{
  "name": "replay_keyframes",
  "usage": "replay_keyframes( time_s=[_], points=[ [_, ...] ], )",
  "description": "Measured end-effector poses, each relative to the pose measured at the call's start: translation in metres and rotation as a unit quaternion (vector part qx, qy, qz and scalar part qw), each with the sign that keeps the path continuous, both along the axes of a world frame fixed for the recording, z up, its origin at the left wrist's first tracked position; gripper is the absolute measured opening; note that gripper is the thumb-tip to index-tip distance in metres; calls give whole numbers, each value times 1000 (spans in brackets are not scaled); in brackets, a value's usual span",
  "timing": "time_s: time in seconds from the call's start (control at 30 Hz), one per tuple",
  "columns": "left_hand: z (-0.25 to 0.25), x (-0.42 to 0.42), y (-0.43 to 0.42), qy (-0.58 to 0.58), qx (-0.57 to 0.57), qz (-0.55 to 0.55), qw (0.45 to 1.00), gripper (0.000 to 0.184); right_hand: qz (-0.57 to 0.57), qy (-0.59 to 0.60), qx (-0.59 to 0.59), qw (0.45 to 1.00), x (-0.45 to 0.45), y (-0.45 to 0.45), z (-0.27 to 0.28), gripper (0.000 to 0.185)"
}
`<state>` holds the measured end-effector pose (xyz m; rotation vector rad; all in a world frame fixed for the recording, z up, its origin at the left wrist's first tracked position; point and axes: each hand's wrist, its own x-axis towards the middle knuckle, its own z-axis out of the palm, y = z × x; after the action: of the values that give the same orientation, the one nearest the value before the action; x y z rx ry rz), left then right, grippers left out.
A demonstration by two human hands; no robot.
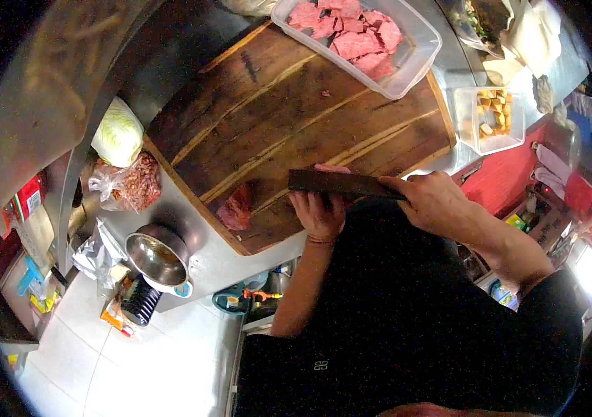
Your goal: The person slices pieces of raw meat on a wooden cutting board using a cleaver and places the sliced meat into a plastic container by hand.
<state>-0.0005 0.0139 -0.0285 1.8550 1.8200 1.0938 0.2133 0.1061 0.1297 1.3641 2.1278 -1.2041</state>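
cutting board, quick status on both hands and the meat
Right hand gripping knife. Left hand close against it, hold unclear. Pink meat partly hidden by knife; red chunk lies left on cutting board.

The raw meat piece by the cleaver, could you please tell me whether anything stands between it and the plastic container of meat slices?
Little visible: a small scrap on the wooden cutting board near the path, and the near wall of the plastic container. The cleaver lies on the other side of the raw meat piece.
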Motion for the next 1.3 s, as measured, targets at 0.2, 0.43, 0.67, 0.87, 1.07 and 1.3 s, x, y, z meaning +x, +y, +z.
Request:
replay_keyframes(
  time_s=[0.2,0.43,0.67,0.87,1.07,1.3],
  points=[
    [-7,-1,-2,-4,8,5,1000,34,7,-30,-29,999,-10,8,-1,47],
    [-16,-3,-9,2,34,8,999,36,10,36,44,998,-12,4,-14,45],
    [-11,-2,-8,-20,6,10,1000,35,35,-52,-46,997,-21,13,-2,46],
    [-24,-5,-14,0,-25,-24,999,34,10,-18,-31,999,-26,14,4,45],
    [-21,-3,-14,-1,29,3,1000,32,23,-2,-11,1000,-30,15,-3,43],
    [-6,-2,-7,5,37,9,999,31,8,-26,-33,999,-40,20,-1,39]
  ],
)
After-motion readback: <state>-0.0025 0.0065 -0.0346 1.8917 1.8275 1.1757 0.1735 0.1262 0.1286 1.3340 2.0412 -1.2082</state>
